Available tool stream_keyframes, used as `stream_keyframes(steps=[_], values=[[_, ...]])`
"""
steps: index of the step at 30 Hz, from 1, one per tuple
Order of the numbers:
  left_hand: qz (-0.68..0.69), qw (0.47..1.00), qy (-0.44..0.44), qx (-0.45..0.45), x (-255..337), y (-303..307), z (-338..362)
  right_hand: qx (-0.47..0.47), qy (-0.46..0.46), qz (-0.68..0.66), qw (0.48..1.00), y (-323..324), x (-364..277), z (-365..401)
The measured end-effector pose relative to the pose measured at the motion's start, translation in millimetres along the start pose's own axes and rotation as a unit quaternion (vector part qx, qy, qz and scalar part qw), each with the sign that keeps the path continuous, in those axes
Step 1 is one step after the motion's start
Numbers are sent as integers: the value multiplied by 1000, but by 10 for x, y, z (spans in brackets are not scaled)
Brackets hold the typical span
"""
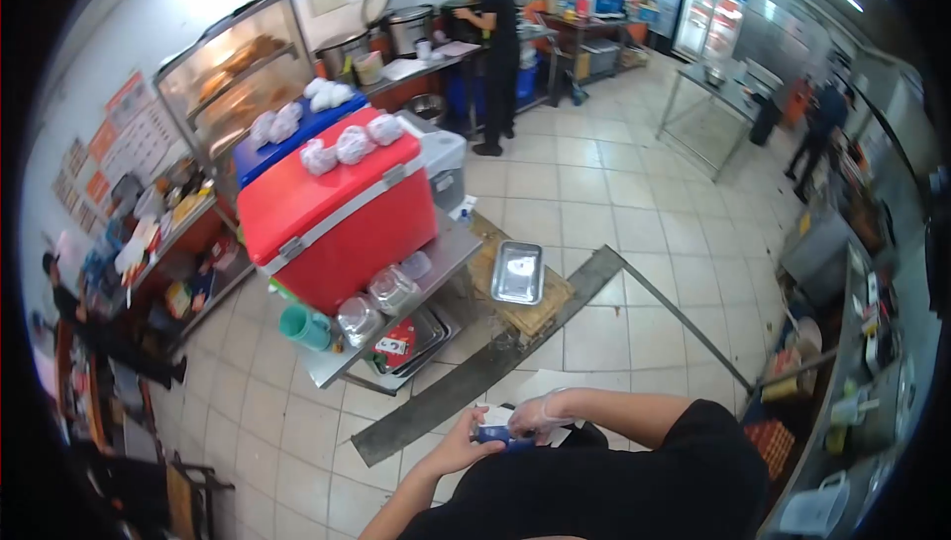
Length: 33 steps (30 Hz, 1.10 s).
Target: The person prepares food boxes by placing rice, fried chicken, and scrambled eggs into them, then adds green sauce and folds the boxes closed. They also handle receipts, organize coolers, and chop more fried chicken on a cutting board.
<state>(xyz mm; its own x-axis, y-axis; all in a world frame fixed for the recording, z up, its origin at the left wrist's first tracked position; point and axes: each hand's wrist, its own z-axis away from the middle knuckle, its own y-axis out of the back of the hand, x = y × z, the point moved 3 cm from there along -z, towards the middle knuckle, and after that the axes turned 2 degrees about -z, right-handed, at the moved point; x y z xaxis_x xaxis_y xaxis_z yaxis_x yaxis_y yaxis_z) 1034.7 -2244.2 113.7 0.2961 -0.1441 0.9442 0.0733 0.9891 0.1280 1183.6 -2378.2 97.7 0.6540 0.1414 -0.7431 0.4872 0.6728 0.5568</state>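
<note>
Close to my body, at the bottom of the view, my left hand (464, 445) grips a small dark-blue packet (492, 433) with light print on it, thumb along its near side. My right hand (538, 415) wears a clear plastic glove. Its fingers are bent down at the packet's right end, and I cannot tell what is between them. A pale sheet or surface shows behind both hands. Farther ahead, a metal tray (518, 272) lies on a wooden board over a floor channel.
Left of me, a metal table (458, 252) bears a red cooler box (337, 211), clear containers and a green cup (304, 327). A person in black (492, 45) stands at pots along the back wall. Others stand far left and right. A cluttered counter (860, 381) runs along the right.
</note>
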Motion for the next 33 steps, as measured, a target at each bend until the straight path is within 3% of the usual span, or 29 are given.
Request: stream_keyframes(steps=[1, 2, 4, 5, 6, 7, 9, 10, 12, 14, 15, 20, 22, 23, 24, 25, 26, 28, 29, 30, 32, 33], values=[[36, 994, 3, 104, 69, 41, 50, 52, -179, -367, 911, 96, -30, -14], [39, 991, 4, 126, 12, 100, 71, 36, -171, -355, 918, 263, -47, -110], [-125, 932, 3, 341, -74, 328, 247, 24, -206, -377, 903, 550, 7, -358], [-55, 901, 7, 429, -86, 356, 358, 8, -82, -217, 973, 668, -18, -496], [-59, 894, 20, 445, 0, 379, 479, -6, -65, -214, 975, 749, -23, -654], [-141, 875, 60, 460, 118, 421, 588, -22, -107, -249, 962, 848, -33, -827], [-243, 848, 171, 440, 219, 512, 773, -50, -180, -246, 951, 1030, -202, -1086], [-276, 842, 193, 421, 293, 560, 854, -68, -138, -186, 971, 1066, -230, -1282], [-333, 841, 158, 396, 193, 706, 1041, -70, 129, 22, 989, 783, 105, -1990], [-230, 846, 171, 449, 23, 765, 1221, -151, -85, -73, 982, 1382, -631, -1966], [-154, 857, 152, 468, -52, 786, 1305, -193, -43, -52, 979, 1339, -599, -2219], [-74, 862, 162, 475, -456, 1030, 1919, -296, -41, 78, 951, 1444, -1220, -3168], [-50, 860, 183, 473, -707, 1228, 2367, -195, 168, 264, 929, 1565, -1558, -3571], [53, 850, 201, 484, -838, 1323, 2656, -199, 177, 267, 926, 1636, -1756, -3756], [159, 830, 214, 490, -956, 1391, 2941, 11, 306, 197, 931, 1898, -2167, -3874], [164, 825, 215, 497, -1024, 1461, 3237, 219, 413, 109, 877, 2120, -2450, -3936], [237, 812, 172, 506, -1082, 1568, 3546, 213, 419, 111, 876, 2176, -2544, -4066], [369, 775, 78, 508, -1157, 1845, 4051, 205, 343, 82, 913, 2247, -2607, -4334], [376, 787, 79, 483, -1165, 1972, 4188, 139, 317, 43, 937, 2199, -2655, -4552], [378, 787, 79, 480, -1261, 2138, 4284, 139, 313, 43, 938, 2164, -2672, -4789], [299, 850, 91, 424, -1419, 2357, 4397, -25, 276, 31, 960, 1851, -2611, -5180], [236, 877, 202, 365, -1447, 2530, 4486, -97, 240, -5, 966, 1842, -2618, -5355]])
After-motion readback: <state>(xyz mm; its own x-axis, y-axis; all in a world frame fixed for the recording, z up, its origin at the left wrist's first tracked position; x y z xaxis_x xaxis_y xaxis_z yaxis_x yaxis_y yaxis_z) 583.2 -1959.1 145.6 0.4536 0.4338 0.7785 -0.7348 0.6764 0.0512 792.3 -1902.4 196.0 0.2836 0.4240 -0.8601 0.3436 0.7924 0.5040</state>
